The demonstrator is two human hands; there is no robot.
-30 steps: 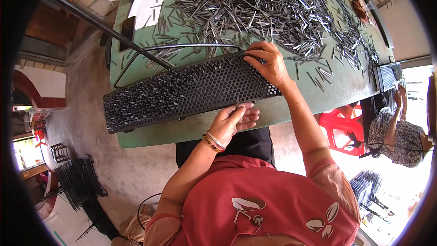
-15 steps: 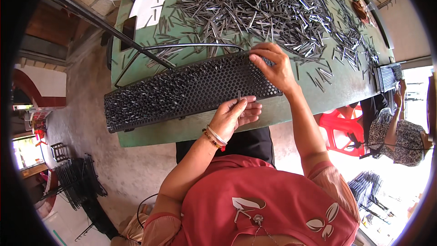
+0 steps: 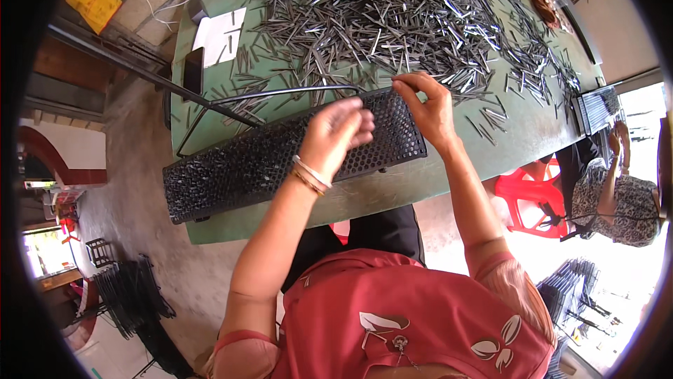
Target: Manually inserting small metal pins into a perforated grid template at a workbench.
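Panel (image 3: 382, 139), long, black and full of round holes, lies slantwise along the near part of the green tabletop (image 3: 413, 181). Its left part is thick with short dark bits, while rows of holes show toward the right end. The left hand (image 3: 338, 133) is over the panel's middle, its fingers bent and blurred; I cannot tell whether anything is in its grip. Bracelets (image 3: 311, 174) circle that wrist. The right hand (image 3: 397, 82) is at the far edge near the right end, thumb and first finger bent toward each other with their tips close; whether they pinch something is too small to tell. Just behind the panel runs a bent metal rod (image 3: 301, 89), and a longer dark bar (image 3: 133, 61) slants in from the upper left. Beyond lies a wide heap of thin dark strips (image 3: 378, 21), with loose ones scattered around it. To its left are white paper (image 3: 214, 39) bearing a few strips and a dark phone (image 3: 193, 72). At the right, a red stool (image 3: 517, 205) stands near a co-worker in a patterned top (image 3: 613, 204).
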